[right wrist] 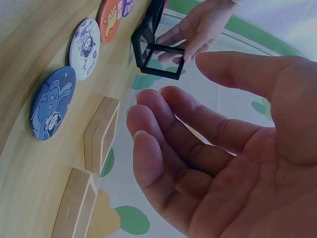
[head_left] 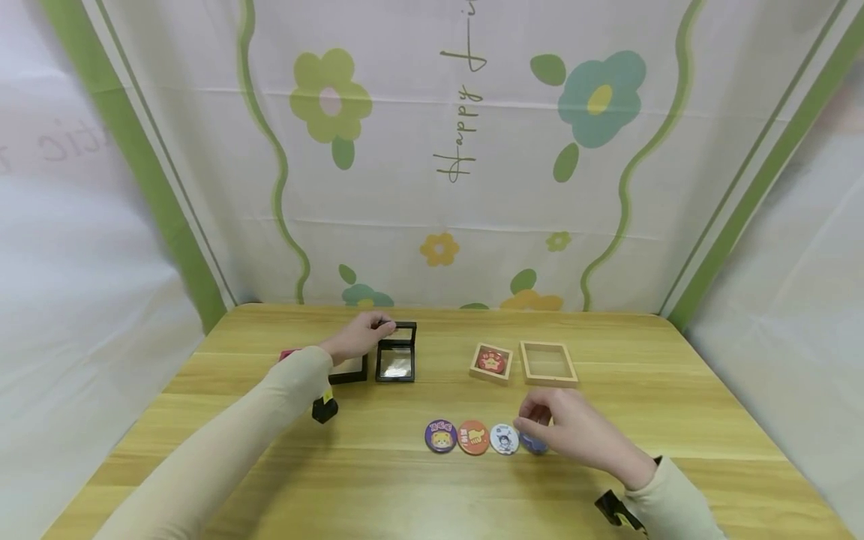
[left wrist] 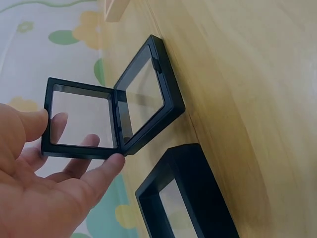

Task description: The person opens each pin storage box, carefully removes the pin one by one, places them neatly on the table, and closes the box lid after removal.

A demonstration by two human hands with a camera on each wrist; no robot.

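My left hand [head_left: 355, 337] pinches the raised lid [left wrist: 81, 151] of a small black hinged display frame [left wrist: 172, 94] by its edge, thumb on one side and fingers behind. Clear windows fill both halves, and the frame's lower half lies on the table. My right hand [head_left: 574, 429] hovers, fingers loosely curled and holding nothing, over a dark blue round badge [right wrist: 53, 103]. That badge ends a row with a white badge [head_left: 504, 439], an orange badge [head_left: 473, 437] and a purple badge [head_left: 441, 436].
Another black frame [left wrist: 198, 183] lies left of the hinged one, partly behind my left forearm, near a pinkish-red edge [head_left: 286, 353]. Toward the back right sit a small wooden frame [head_left: 490, 377] around a red badge [head_left: 491, 362] and a larger wooden frame [head_left: 550, 381]. Flowered cloth [head_left: 405, 187] hangs behind the table.
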